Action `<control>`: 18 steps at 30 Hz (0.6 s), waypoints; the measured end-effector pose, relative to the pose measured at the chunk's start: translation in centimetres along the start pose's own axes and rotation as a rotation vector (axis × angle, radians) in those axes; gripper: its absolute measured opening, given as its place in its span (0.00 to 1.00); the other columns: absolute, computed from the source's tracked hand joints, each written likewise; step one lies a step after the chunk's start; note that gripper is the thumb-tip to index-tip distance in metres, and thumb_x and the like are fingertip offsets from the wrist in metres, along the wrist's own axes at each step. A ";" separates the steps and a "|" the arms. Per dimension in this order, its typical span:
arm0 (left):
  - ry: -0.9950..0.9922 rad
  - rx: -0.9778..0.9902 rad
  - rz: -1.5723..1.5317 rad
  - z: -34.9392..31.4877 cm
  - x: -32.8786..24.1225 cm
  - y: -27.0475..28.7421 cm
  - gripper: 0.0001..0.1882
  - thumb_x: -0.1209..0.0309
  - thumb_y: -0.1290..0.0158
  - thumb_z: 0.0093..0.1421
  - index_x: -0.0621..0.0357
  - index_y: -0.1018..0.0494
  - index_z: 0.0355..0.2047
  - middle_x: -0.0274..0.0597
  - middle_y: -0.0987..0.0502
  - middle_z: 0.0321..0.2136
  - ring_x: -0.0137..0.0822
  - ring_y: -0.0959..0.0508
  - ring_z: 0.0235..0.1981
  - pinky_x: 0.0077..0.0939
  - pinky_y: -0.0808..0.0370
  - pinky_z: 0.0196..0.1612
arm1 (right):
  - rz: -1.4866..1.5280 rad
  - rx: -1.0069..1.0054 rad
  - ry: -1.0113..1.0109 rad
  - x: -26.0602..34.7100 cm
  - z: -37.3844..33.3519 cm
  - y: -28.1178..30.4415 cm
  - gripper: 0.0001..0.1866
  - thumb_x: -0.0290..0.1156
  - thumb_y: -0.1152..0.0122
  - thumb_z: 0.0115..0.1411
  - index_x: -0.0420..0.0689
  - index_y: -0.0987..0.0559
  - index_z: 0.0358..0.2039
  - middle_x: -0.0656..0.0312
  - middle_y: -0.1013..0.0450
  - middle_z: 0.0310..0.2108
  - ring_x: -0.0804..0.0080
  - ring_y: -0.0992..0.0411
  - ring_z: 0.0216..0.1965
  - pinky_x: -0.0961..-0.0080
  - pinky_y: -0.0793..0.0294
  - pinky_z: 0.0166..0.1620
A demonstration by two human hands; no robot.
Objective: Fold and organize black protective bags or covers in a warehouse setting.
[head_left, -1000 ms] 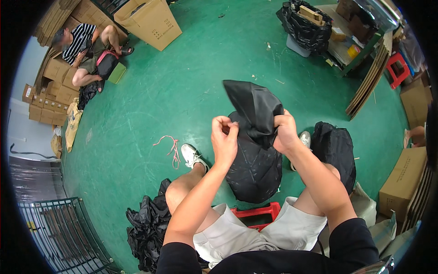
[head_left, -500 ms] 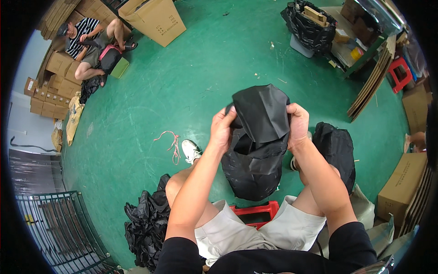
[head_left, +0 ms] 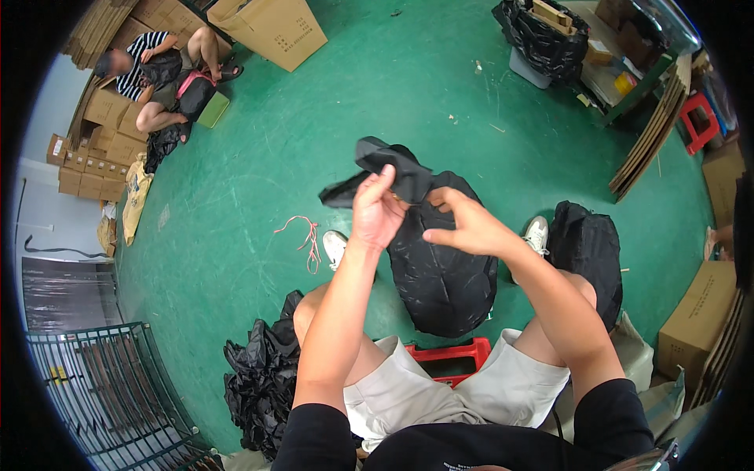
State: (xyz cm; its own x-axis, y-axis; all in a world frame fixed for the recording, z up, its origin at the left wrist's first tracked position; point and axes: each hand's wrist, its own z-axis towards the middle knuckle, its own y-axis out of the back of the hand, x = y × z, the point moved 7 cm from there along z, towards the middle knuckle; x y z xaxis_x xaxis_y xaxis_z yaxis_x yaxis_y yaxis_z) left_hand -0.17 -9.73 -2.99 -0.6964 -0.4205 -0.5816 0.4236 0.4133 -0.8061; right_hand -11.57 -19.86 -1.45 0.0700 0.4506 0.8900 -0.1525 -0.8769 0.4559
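My left hand (head_left: 378,212) is closed around a folded piece of black fabric (head_left: 410,177), thumb on top, with loose ends hanging out past the fingers to the left. Close by on the right, my right hand (head_left: 471,224) has its thumb and fingers apart and holds nothing. Its fingertips are near the fabric's edge; whether they touch it I cannot tell. Below both hands, a rounded stack or bundle of black fabric (head_left: 444,282) lies between my feet. A crumpled heap of black fabric (head_left: 259,385) rests beside my left leg.
Another black bundle (head_left: 587,255) stands beside my right foot. A red stool (head_left: 481,352) shows between my thighs. Pink string (head_left: 312,243) lies on the green floor. A person (head_left: 149,71) sits at far left among cartons (head_left: 94,161). Flattened cardboard (head_left: 652,133) leans at right.
The black fabric, earlier spread between both hands, is now folded in my left hand alone, further left. My right hand has let go and opened. The view has shifted slightly.
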 end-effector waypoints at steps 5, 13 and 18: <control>0.082 0.068 -0.027 -1.1 1.8 -2.8 0.13 0.66 0.53 0.67 0.64 0.26 0.41 0.48 0.21 0.41 0.41 0.20 0.42 0.38 0.22 0.48 | 0.135 -0.168 -0.057 0.8 0.6 0.1 0.24 0.39 0.32 0.48 0.37 0.24 0.42 0.47 0.28 0.44 0.55 0.27 0.46 0.62 0.29 0.49; -0.106 -0.096 -0.165 0.0 -2.0 1.5 0.15 0.62 0.51 0.66 0.63 0.27 0.36 0.50 0.21 0.39 0.43 0.21 0.44 0.41 0.24 0.47 | 0.057 -0.076 -0.253 -0.1 1.1 1.4 0.10 0.25 0.40 0.46 0.34 0.27 0.29 0.57 0.30 0.23 0.73 0.32 0.28 0.71 0.31 0.33; -0.221 -0.278 -0.061 -0.7 -3.9 2.7 0.17 0.59 0.53 0.67 0.63 0.28 0.40 0.51 0.22 0.44 0.43 0.22 0.47 0.34 0.23 0.47 | 0.289 0.184 -0.358 -1.4 0.7 0.7 0.13 0.28 0.35 0.51 0.32 0.23 0.34 0.64 0.24 0.28 0.79 0.29 0.32 0.78 0.28 0.39</control>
State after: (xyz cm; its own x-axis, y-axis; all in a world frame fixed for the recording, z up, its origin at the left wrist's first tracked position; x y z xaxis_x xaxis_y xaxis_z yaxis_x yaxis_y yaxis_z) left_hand 3.23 -6.40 -2.83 -0.5603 -0.6032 -0.5676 0.1906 0.5730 -0.7971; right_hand -11.09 -21.25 -2.31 0.3900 0.1267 0.9121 -0.0411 -0.9871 0.1547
